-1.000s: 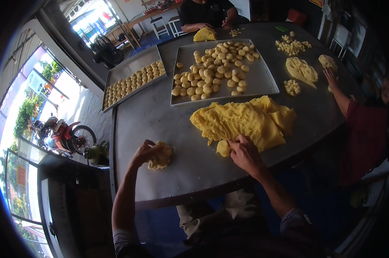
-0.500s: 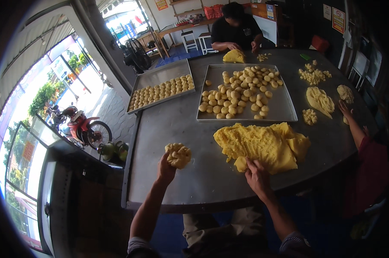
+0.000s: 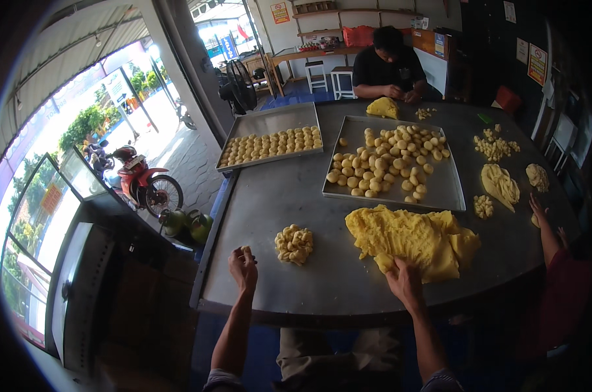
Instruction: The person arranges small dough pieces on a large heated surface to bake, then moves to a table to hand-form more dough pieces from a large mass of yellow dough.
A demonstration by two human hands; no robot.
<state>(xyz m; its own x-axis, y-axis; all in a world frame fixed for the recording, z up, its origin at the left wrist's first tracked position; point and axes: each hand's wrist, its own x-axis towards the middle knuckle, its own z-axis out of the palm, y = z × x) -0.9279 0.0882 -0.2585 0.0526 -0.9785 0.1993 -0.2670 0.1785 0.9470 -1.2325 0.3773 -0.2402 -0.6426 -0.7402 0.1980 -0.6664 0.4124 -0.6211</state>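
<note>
My left hand (image 3: pixel 244 269) is raised over the near left of the metal table, its fingers closed on a small pale dough piece (image 3: pixel 246 249). Just right of it lies a heap of small pale dough pieces (image 3: pixel 294 245), not touching the hand. At the near edge of a large, crumbly yellow slab of dough (image 3: pixel 413 238), my right hand (image 3: pixel 405 285) has its fingers closed on a bit of that yellow dough (image 3: pixel 385 262). Part of the right fingertips is hidden behind the hand.
Beyond the slab, a metal tray (image 3: pixel 348 130) holds many loose round dough balls; left of it another tray (image 3: pixel 270 119) has balls in rows. A co-worker (image 3: pixel 390 68) sits across the table. At the right, another person's hand (image 3: pixel 540 212) lies near pale dough (image 3: pixel 500 185).
My left hand has moved off the heap of pale pieces to its left, with one piece in its fingers. My right hand stays at the yellow slab's near edge. The view has shifted.
</note>
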